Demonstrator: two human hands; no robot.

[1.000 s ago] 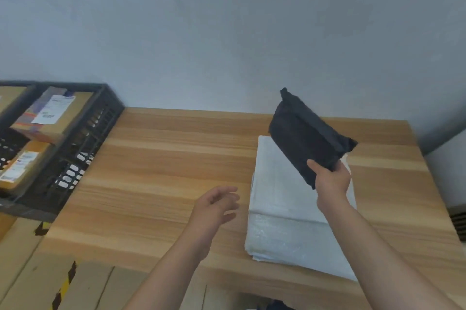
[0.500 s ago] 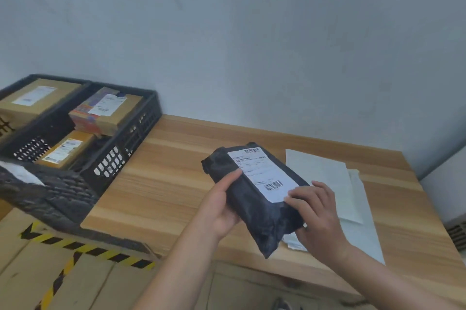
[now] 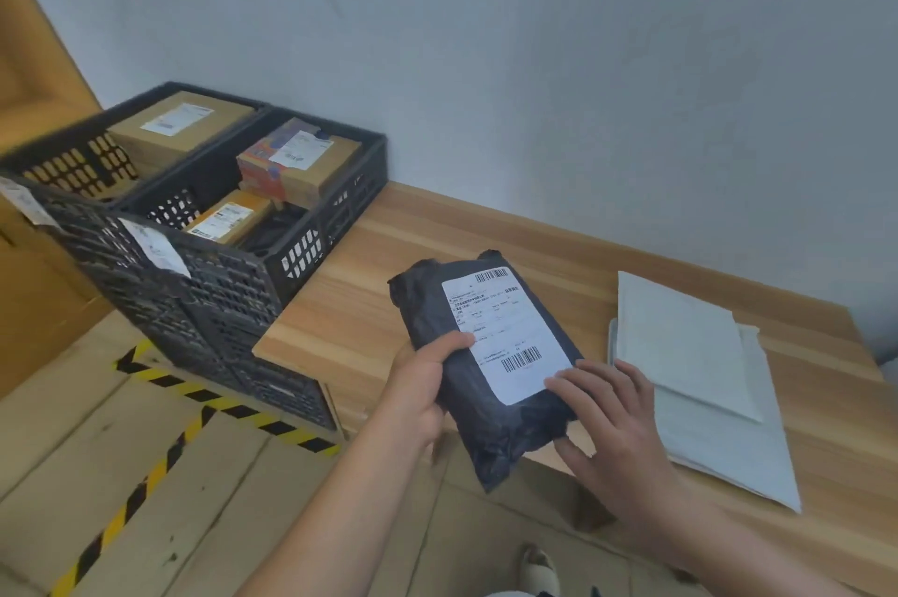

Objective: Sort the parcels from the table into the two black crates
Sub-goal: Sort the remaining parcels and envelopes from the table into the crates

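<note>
Looking down through the head camera, I see both hands on the black parcel (image 3: 437,319). It is held in the air above the table (image 3: 359,305), over the near-left corner, with its lower end hanging past the near edge. The parcel is tilted, and its white label (image 3: 505,334) faces up at me.

The left hand (image 3: 418,392) comes in from below with the forearm angled up from the bottom of the frame. It grips the parcel's left side. The thumb lies flat on the top face, just beside the label's left edge, and the other fingers curl underneath, out of my sight.

The right hand (image 3: 617,431) reaches in from the right, palm down and wrist low. Its fingers are spread and only lightly bent, with the tips resting on the label's lower right corner. The thumb is tucked against the parcel's near edge, so the parcel is pinched between thumb and fingers.

The two black crates stand side by side off the table's left edge. The right crate (image 3: 301,251) is just beside that edge and holds two cardboard boxes (image 3: 301,164). The left crate (image 3: 73,164) holds one cardboard box (image 3: 180,123).

Two white mailers (image 3: 680,339) lie stacked at the table's right end, near the right hand but apart from it.
</note>
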